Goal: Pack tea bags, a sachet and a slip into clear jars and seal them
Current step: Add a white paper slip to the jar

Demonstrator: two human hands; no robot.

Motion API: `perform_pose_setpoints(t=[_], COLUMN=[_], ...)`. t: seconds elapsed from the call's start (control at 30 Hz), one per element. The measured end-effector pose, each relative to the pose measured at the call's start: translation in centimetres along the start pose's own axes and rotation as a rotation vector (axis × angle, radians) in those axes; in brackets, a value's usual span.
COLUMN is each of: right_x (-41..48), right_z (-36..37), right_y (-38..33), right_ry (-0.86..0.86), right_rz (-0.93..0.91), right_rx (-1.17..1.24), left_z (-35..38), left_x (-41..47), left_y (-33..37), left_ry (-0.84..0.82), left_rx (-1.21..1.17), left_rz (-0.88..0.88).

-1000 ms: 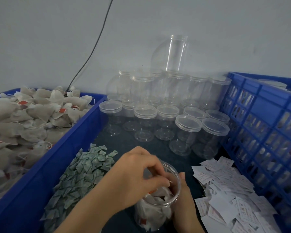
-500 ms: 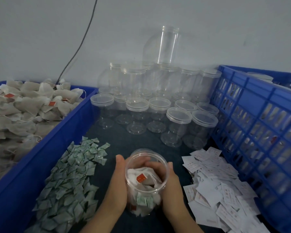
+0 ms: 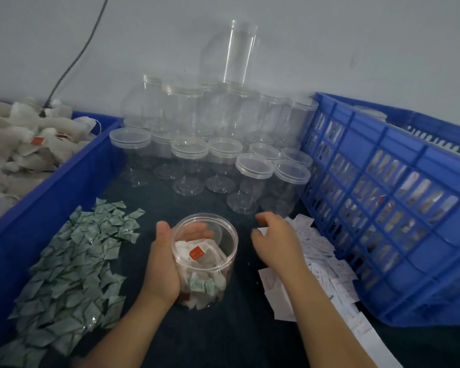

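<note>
dark cloth-covered tabletop (image 3: 223,338). 12 o'clock: stack of lidded clear jars (image 3: 225,152), empty, against the wall (image 3: 356,35). centre: open jar (image 3: 218,266), upright, tea bags (image 3: 186,251) inside. 8 o'clock: loose pile of green sachets (image 3: 72,266). 4 o'clock: pile of white paper slips (image 3: 327,264). solid blue bin (image 3: 51,197) at 9, blue lattice crate (image 3: 383,208) at 3.

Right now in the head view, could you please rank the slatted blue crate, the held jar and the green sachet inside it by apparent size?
Largest: slatted blue crate.
Then the jar in the left hand.
Smallest: green sachet inside it.
</note>
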State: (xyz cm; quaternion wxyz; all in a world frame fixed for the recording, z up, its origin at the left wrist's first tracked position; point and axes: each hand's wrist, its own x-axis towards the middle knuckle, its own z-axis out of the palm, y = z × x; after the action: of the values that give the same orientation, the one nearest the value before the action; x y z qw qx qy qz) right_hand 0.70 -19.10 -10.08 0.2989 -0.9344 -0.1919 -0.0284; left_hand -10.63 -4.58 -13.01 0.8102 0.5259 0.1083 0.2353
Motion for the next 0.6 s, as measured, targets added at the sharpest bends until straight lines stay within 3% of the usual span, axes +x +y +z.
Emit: perform_pose_setpoints(t=[0.1,0.37,0.6], right_x=[0.8,0.5,0.6], right_z=[-0.4,1.3,1.3], right_y=[1.0,2.7,3.9], right_ry=[-0.18,0.013,0.022], right_rz=[0.109,0.047,-0.07], right_rx=[-0.356,-0.39,-0.343], left_z=[-0.2,-0.6,-0.5], left_x=[0.0,0.3,0.2], left_y=[-0.2,-0.7,-0.3], left_ry=[0.003,0.009,0.003], left_rx=[0.019,0.05,0.066], left_rz=[0.002,-0.014,-0.012])
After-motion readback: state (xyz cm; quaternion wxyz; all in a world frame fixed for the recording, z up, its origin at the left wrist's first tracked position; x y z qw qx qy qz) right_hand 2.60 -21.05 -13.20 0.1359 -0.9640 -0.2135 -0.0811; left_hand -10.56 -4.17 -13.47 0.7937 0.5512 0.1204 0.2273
